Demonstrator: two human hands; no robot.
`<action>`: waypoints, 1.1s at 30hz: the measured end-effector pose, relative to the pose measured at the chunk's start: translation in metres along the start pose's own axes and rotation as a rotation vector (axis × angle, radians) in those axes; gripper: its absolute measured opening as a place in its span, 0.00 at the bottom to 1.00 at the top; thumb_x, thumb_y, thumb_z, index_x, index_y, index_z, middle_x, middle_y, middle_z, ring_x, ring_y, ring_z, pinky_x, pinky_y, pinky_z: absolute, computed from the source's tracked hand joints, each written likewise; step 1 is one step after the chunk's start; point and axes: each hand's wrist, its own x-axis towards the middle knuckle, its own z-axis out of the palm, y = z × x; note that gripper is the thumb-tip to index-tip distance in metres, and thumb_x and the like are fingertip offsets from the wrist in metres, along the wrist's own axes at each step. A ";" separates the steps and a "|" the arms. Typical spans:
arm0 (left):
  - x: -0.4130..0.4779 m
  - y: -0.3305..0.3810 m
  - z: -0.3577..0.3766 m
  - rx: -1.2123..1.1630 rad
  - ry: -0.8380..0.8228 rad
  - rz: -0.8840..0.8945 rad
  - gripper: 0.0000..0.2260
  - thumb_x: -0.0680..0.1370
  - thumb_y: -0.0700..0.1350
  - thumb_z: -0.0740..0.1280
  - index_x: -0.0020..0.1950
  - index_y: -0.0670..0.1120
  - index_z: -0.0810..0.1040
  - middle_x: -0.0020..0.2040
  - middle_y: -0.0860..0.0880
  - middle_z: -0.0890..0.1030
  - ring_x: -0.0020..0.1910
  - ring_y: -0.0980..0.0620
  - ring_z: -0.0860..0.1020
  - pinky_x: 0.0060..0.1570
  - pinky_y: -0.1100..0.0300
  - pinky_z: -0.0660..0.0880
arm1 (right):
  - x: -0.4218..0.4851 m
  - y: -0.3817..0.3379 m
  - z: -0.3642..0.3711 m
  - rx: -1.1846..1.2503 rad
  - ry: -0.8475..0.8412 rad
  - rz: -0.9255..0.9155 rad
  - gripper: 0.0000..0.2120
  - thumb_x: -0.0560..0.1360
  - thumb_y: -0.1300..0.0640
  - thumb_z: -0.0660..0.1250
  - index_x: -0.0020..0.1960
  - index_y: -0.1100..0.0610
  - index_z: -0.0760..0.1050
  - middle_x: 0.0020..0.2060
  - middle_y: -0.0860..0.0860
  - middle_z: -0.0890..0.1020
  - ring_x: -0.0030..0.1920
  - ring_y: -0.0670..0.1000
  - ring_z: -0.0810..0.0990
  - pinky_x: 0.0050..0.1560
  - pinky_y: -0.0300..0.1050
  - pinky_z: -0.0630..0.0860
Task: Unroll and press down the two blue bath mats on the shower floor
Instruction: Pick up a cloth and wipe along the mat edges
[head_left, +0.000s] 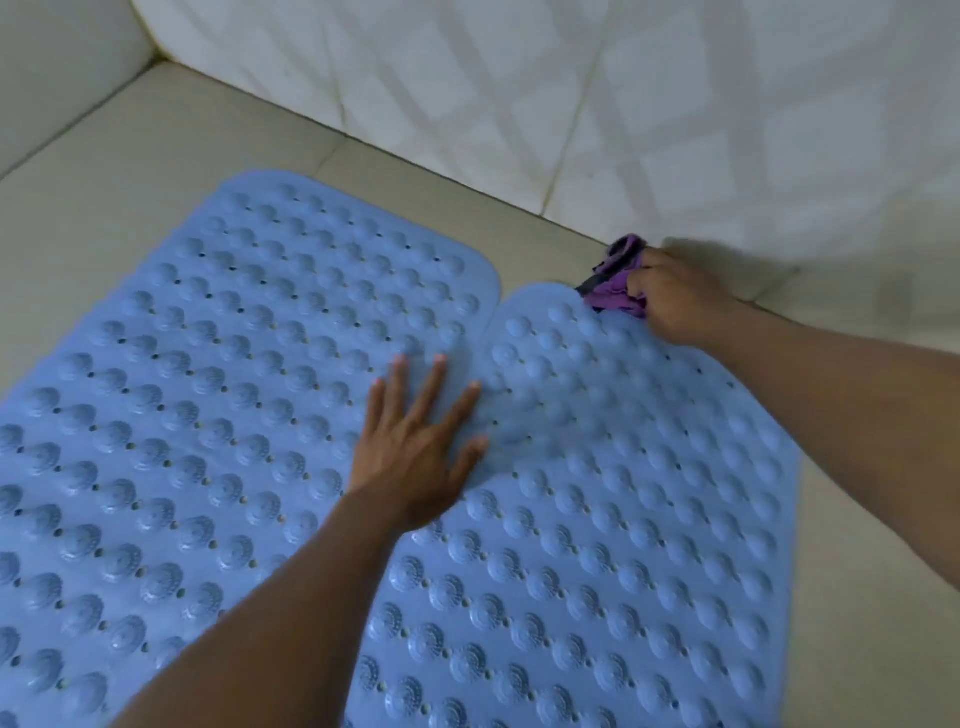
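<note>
Two blue bath mats with raised bumps and small holes lie unrolled side by side on the shower floor. The left mat (208, 395) and the right mat (623, 519) meet along a seam in the middle. My left hand (415, 447) lies flat with spread straight fingers across that seam, pressing on both mats. My right hand (670, 296) is at the far corner of the right mat, its fingers curled round a bunched purple cloth (615, 283) that touches the mat's edge.
Beige floor tiles (130, 171) surround the mats on the left, far side and right. A white tiled wall (571, 93) runs close behind the mats, meeting another wall at the far-left corner.
</note>
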 end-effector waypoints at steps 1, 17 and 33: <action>-0.001 0.028 0.003 0.006 -0.028 0.037 0.32 0.78 0.68 0.35 0.82 0.60 0.38 0.82 0.49 0.33 0.79 0.40 0.29 0.77 0.38 0.35 | -0.015 0.014 0.001 0.030 0.001 0.023 0.08 0.73 0.66 0.67 0.51 0.64 0.81 0.55 0.62 0.77 0.58 0.65 0.75 0.56 0.55 0.75; -0.067 0.186 0.061 -0.021 0.019 0.133 0.38 0.79 0.69 0.48 0.84 0.50 0.46 0.84 0.46 0.40 0.81 0.45 0.36 0.80 0.43 0.42 | -0.274 0.076 0.073 0.123 0.036 0.684 0.13 0.76 0.53 0.69 0.58 0.58 0.79 0.59 0.61 0.74 0.62 0.64 0.69 0.53 0.56 0.75; -0.066 0.187 0.063 0.013 0.083 0.103 0.39 0.78 0.71 0.46 0.84 0.52 0.46 0.84 0.47 0.41 0.82 0.46 0.38 0.80 0.44 0.42 | -0.344 -0.027 0.089 0.225 0.048 0.650 0.24 0.74 0.61 0.65 0.70 0.56 0.71 0.63 0.57 0.74 0.64 0.61 0.69 0.55 0.53 0.70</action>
